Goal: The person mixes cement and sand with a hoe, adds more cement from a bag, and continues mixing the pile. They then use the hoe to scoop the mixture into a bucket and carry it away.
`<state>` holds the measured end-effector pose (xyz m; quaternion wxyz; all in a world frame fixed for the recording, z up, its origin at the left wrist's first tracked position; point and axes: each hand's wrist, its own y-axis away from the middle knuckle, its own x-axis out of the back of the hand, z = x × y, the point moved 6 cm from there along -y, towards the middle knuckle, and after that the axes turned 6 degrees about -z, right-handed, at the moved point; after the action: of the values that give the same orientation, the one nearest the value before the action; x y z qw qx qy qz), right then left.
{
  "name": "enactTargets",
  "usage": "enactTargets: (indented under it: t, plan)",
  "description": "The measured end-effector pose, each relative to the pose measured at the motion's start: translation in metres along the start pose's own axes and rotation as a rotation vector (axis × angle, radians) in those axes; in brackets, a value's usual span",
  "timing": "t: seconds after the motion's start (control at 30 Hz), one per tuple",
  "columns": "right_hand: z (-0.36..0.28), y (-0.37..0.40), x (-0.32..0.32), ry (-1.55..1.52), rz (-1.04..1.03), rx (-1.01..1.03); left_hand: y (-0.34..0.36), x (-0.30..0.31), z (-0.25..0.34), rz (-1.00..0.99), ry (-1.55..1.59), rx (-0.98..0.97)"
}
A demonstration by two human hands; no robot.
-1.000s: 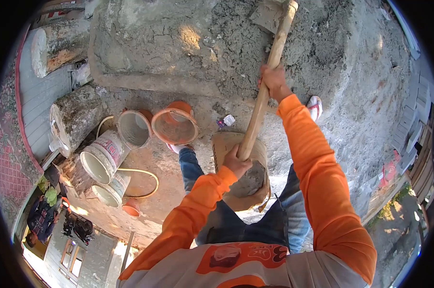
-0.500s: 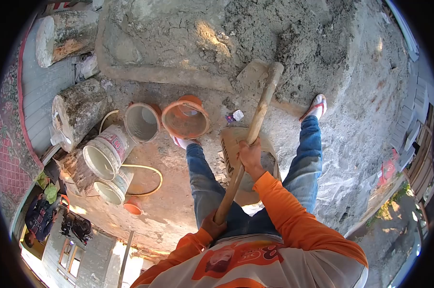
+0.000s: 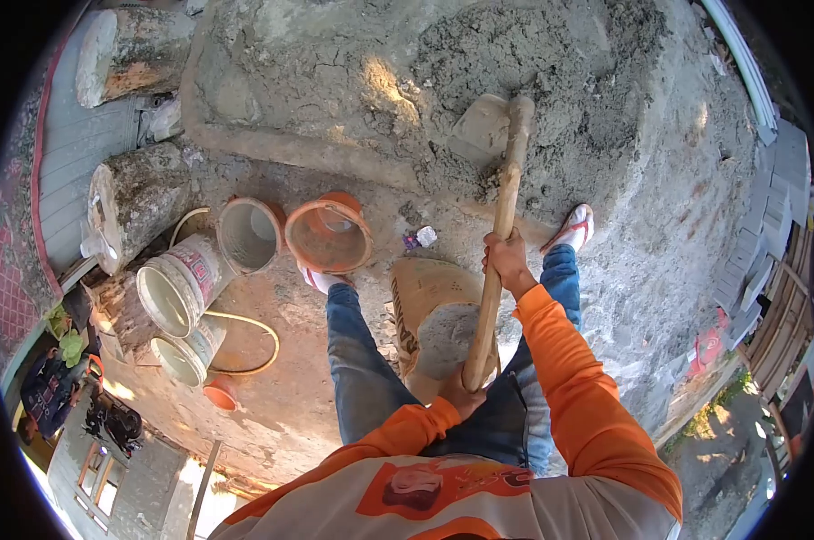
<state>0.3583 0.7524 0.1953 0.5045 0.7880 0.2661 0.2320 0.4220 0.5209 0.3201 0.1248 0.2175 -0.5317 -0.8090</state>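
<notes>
I hold a hoe [image 3: 506, 193] by its long wooden handle. My left hand [image 3: 461, 396] is closed round the handle's near end, close to my lap. Farther up the handle, my right hand [image 3: 508, 259] is wrapped round it. The wide, mortar-coated hoe blade [image 3: 482, 128] rests at the near side of a heap of wet grey mortar [image 3: 578, 99]. Between my legs stands an opened paper cement bag [image 3: 425, 292] with grey powder showing inside. The handle passes over its right side.
Two buckets, one grey inside [image 3: 248, 236] and one orange [image 3: 330, 234], stand by my left foot. White pails [image 3: 171, 292] and a yellow hose [image 3: 267, 337] lie left. Cut logs [image 3: 137, 202] line the left side. A raised mortar rim [image 3: 308, 153] edges the mixing area.
The hoe blade has moved forward into the mortar, and the handle stands steeper in view. Both hands have moved forward and right with it, still gripping.
</notes>
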Motion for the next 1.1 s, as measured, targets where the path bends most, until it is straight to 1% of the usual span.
enactTargets:
  t: [0.03,0.07,0.1,0.13,0.17,0.2,0.23,0.27,0.3,0.33,0.4,0.43,0.5,0.57,0.63,0.67,0.7,0.73,0.77,0.8,0.83,0.87,0.9,0.93,0.97,1.0,1.03,1.07,1.1]
  plan:
    - [-0.005,0.012,-0.008,-0.053,0.017,0.058,0.003,0.023,-0.009,0.113,-0.161,-0.271]
    - [-0.003,0.023,-0.019,-0.067,0.010,0.059,0.007,0.049,-0.026,0.167,-0.283,-0.272]
    - [-0.006,0.034,-0.027,-0.134,0.047,0.140,0.014,0.074,-0.038,0.163,-0.309,-0.113]
    - [-0.010,0.047,-0.033,-0.195,0.085,0.221,0.028,0.089,-0.039,0.168,-0.313,-0.117]
    - [-0.019,0.066,-0.042,-0.232,0.086,0.243,0.046,0.099,-0.036,0.171,-0.299,-0.134]
    - [-0.020,0.074,-0.047,-0.235,0.079,0.256,0.059,0.103,-0.028,0.177,-0.287,-0.157]
    - [-0.018,0.078,-0.053,-0.235,0.040,0.223,0.072,0.099,-0.021,0.187,-0.292,-0.171]
    - [-0.016,0.080,-0.058,-0.236,0.000,0.189,0.087,0.092,-0.018,0.217,-0.292,-0.141]
    - [-0.012,0.078,-0.063,-0.249,-0.034,0.127,0.093,0.087,-0.018,0.249,-0.293,-0.111]
    - [-0.013,0.068,-0.066,-0.253,-0.046,0.141,0.089,0.084,-0.017,0.263,-0.298,-0.122]
    - [-0.004,0.037,-0.078,-0.221,-0.119,0.033,0.070,0.081,-0.018,0.319,-0.256,-0.110]
    - [-0.009,0.018,-0.079,-0.225,-0.122,0.042,0.047,0.082,-0.021,0.324,-0.261,-0.118]
    - [-0.032,-0.030,-0.079,-0.086,-0.063,0.036,-0.013,0.092,-0.021,0.352,-0.165,-0.152]
    - [-0.056,-0.065,-0.066,-0.033,0.000,0.184,-0.050,0.091,0.017,0.321,-0.129,-0.194]
    - [-0.081,-0.096,-0.048,0.017,0.017,0.248,-0.087,0.085,0.032,0.307,-0.105,-0.321]
    - [-0.101,-0.086,-0.044,0.020,0.042,0.304,-0.096,0.085,0.037,0.303,-0.098,-0.309]
    - [-0.124,-0.069,-0.037,0.026,0.071,0.358,-0.099,0.084,0.051,0.336,-0.119,-0.413]
    - [-0.135,-0.062,-0.033,0.037,0.075,0.353,-0.101,0.082,0.065,0.372,-0.139,-0.527]
    - [-0.154,-0.059,-0.031,0.037,0.058,0.409,-0.110,0.079,0.074,0.371,-0.128,-0.537]
    - [-0.169,-0.060,-0.030,0.038,0.037,0.461,-0.119,0.076,0.079,0.382,-0.100,-0.505]
    - [-0.178,-0.064,-0.028,0.048,0.033,0.456,-0.125,0.071,0.081,0.394,-0.073,-0.462]
    - [-0.185,-0.074,-0.031,0.053,-0.049,0.431,-0.123,0.061,0.095,0.400,-0.064,-0.454]
    - [-0.193,-0.085,-0.034,0.054,-0.134,0.412,-0.124,0.050,0.109,0.445,-0.012,-0.384]
    - [-0.193,-0.099,-0.029,0.053,-0.143,0.412,-0.126,0.036,0.123,0.488,0.037,-0.315]
    - [-0.179,-0.114,-0.030,0.120,-0.257,0.296,-0.132,0.012,0.126,0.478,0.043,-0.222]
    - [-0.166,-0.127,-0.028,0.184,-0.366,0.188,-0.126,-0.013,0.139,0.501,0.047,-0.199]
    - [-0.146,-0.129,-0.016,0.191,-0.322,0.150,-0.124,-0.042,0.142,0.525,0.028,-0.145]
    - [-0.130,-0.129,-0.001,0.176,-0.358,0.117,-0.117,-0.059,0.144,0.447,0.042,-0.009]
    - [-0.114,-0.122,0.014,0.163,-0.393,0.078,-0.122,-0.079,0.119,0.436,0.032,0.001]
